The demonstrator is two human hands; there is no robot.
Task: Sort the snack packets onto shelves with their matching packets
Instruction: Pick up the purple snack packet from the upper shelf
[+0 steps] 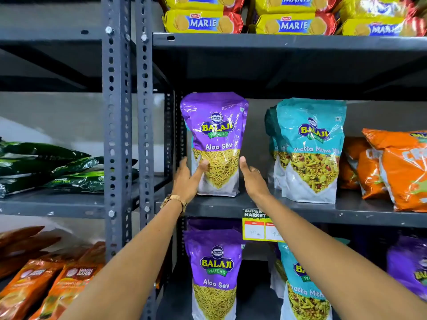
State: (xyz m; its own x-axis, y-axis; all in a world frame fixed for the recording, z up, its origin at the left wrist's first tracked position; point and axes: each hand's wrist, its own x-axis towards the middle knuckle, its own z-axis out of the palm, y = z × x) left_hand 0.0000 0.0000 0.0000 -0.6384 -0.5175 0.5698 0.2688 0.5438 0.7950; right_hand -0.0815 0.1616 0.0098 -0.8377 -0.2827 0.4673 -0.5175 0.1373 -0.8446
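A purple Balaji Aloo Sev packet (216,135) stands upright at the left end of the middle shelf (300,211). My left hand (187,181) grips its lower left edge, thumb pressed on the front. My right hand (253,179) is spread open at the packet's lower right edge, touching it or just beside it. Teal Balaji Khatta Mitha packets (312,146) stand to the right, then orange packets (397,167). On the shelf below stand another purple Aloo Sev packet (216,269), a teal packet (300,285) and a purple packet (406,266) at far right.
Yellow Marie biscuit packs (203,21) fill the top shelf. Grey perforated uprights (116,112) separate a left rack holding green tea packets (46,167) and orange packs (34,285) below. A yellow price tag (261,227) hangs from the middle shelf's front edge.
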